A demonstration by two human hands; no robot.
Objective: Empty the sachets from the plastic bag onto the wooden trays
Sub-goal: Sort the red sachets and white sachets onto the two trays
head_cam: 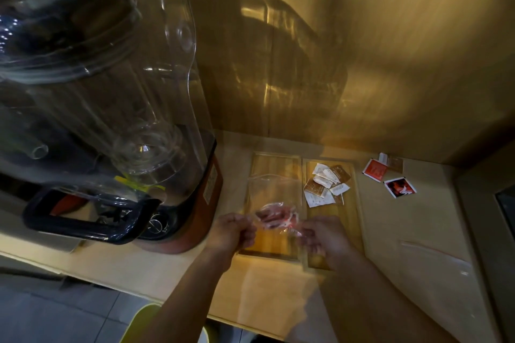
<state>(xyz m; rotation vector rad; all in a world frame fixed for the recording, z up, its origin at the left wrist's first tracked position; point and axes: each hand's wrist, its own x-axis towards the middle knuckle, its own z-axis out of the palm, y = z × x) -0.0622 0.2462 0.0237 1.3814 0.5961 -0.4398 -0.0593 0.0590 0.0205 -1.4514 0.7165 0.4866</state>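
Above the left tray (274, 164), both hands' fingers (245, 228) gripping a blurred plastic bag (274, 203), reddish sachets (274, 216) indistinct.

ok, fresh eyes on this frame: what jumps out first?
The big clear blender housing fills the left half, standing on the counter. Low centre, the left hand and right hand hold a clear plastic bag with reddish sachets inside, over the left wooden tray. A heap of white and brown sachets lies on the right wooden tray; two red packets sit loose on the counter beyond.
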